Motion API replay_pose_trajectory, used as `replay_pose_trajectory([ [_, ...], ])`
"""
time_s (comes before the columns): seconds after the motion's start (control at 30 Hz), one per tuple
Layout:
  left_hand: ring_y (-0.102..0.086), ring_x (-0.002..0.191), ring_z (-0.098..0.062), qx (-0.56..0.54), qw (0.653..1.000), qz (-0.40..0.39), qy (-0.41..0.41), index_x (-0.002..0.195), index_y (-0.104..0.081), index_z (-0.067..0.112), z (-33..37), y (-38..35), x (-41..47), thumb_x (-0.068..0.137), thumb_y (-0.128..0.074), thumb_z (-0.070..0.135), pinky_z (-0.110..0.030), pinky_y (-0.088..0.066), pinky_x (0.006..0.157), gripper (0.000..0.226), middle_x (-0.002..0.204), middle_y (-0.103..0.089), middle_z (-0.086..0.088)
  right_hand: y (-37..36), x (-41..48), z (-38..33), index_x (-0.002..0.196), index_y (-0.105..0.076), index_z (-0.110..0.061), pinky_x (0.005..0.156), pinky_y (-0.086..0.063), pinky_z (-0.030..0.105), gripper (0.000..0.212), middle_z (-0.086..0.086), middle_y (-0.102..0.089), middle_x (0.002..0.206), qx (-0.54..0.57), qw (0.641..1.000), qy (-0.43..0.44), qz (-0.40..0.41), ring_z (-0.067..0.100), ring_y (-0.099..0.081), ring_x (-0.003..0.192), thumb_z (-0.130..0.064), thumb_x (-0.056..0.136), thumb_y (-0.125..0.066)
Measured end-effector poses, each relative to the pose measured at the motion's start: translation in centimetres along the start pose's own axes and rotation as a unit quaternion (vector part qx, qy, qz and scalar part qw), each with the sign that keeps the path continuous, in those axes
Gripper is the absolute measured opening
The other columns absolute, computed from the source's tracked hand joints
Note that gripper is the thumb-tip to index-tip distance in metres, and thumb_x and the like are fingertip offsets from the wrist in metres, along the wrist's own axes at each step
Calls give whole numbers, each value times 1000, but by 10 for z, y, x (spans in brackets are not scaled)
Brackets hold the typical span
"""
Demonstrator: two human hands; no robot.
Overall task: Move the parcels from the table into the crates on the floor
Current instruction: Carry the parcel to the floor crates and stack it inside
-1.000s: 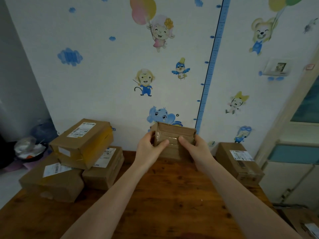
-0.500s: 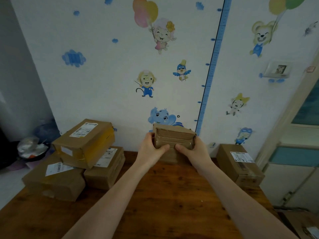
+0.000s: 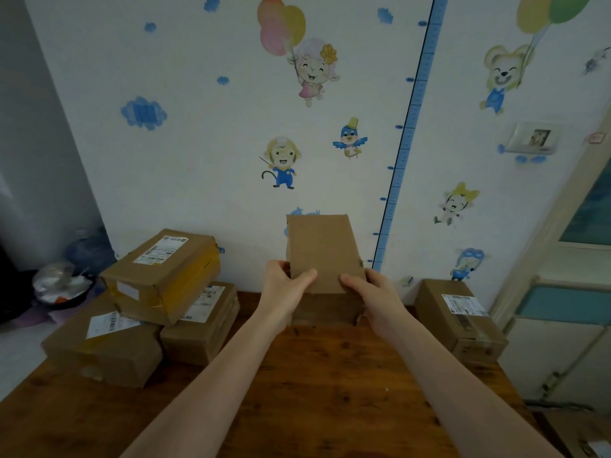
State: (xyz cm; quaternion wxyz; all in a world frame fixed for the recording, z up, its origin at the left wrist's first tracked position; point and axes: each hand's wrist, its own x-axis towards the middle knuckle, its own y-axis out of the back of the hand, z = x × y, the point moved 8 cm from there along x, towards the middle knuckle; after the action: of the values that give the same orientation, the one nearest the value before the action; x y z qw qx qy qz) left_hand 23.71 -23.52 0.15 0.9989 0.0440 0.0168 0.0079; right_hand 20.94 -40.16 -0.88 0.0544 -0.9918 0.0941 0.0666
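I hold a small brown cardboard parcel (image 3: 322, 251) at the far middle of the wooden table (image 3: 317, 391). My left hand (image 3: 284, 287) grips its left side and my right hand (image 3: 373, 299) grips its right side, thumbs on the near face. The parcel is tipped up, showing a plain broad face. A second brown box (image 3: 325, 312) lies right under it. Three labelled parcels are stacked at the left: one on top (image 3: 162, 274), one at the front (image 3: 105, 348) and one beside it (image 3: 201, 322). One more parcel (image 3: 459, 317) sits at the right. No crate is clearly in view.
A wall with cartoon stickers and a blue height ruler (image 3: 410, 127) stands right behind the table. Dark bags and clutter (image 3: 62, 282) lie on the floor at the left. A cabinet or door frame (image 3: 562, 325) stands at the right, past the table edge.
Both hands have tilted the small parcel up and raised it, so its broad plain face now shows instead of the taped narrow side. The other parcels stay put.
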Motion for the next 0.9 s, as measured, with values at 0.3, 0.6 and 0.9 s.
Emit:
replay_pose_trajectory([
  [0.3,-53,89,-10,46,996,-19,-70,119,-43,21,18,-4,-9,89,-65,23,-18,-45,64,38,105,-56,4,9,-1,-6,113,-54,-17,70,-51,32,29,5,-60,109,-4,999,40,35,17,-58,92,-22,87,-67],
  [0.6,-56,92,-14,61,995,11,-81,103,-44,11,19,-4,-12,84,-69,30,-36,-52,80,37,101,-53,0,16,1,-12,118,-57,-12,79,-47,38,37,6,-62,107,-9,997,42,60,23,-56,100,-25,86,-68],
  [0.9,-57,106,-17,94,986,-12,-141,132,-48,18,35,-9,-15,91,-59,33,-32,-50,87,44,112,-59,5,16,-2,-24,112,-60,-16,85,-48,38,31,4,-65,109,-52,993,87,58,21,-59,101,-33,87,-66],
])
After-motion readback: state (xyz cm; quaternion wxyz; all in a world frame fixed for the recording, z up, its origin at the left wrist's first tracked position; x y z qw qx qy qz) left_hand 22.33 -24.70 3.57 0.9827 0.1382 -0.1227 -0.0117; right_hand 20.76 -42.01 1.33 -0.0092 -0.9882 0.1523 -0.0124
